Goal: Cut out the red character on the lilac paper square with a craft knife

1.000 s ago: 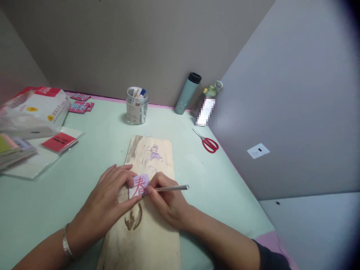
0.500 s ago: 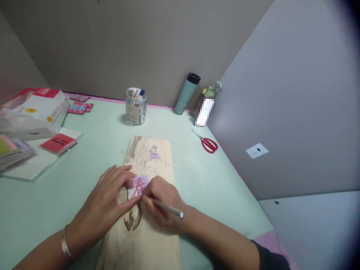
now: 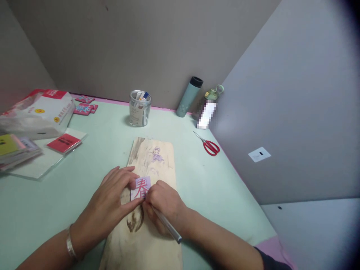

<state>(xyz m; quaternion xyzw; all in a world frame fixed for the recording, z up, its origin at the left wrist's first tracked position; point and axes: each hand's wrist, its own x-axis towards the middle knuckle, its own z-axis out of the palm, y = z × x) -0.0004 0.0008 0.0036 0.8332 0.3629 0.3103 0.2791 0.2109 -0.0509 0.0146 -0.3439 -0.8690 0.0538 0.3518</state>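
On a long wooden board (image 3: 165,243) lies a small lilac square block (image 3: 141,188) with a red Chinese character on its face. My left hand (image 3: 109,202) steadies the block, fingers on its left edge and thumb along the near edge. In my right hand (image 3: 165,206) is a slim silver pen-shaped tool (image 3: 168,227), gripped like a pencil. Its tip meets the lower right corner of the block and is hidden by my fingers. Purple crumbs and smears (image 3: 157,154) mark the far part of the board.
Red-handled scissors (image 3: 210,147) lie to the right. Further back are a clear jar of pens (image 3: 140,112), a teal tumbler (image 3: 189,97) and a green-lidded bottle (image 3: 212,93). A plastic bag (image 3: 39,116), a red packet (image 3: 64,143) and stacked packets (image 3: 17,152) sit at left.
The tool's rear end has swung down toward me, so it stands at a steeper slant. The block stays in place under my left hand. The whole view has shifted slightly.
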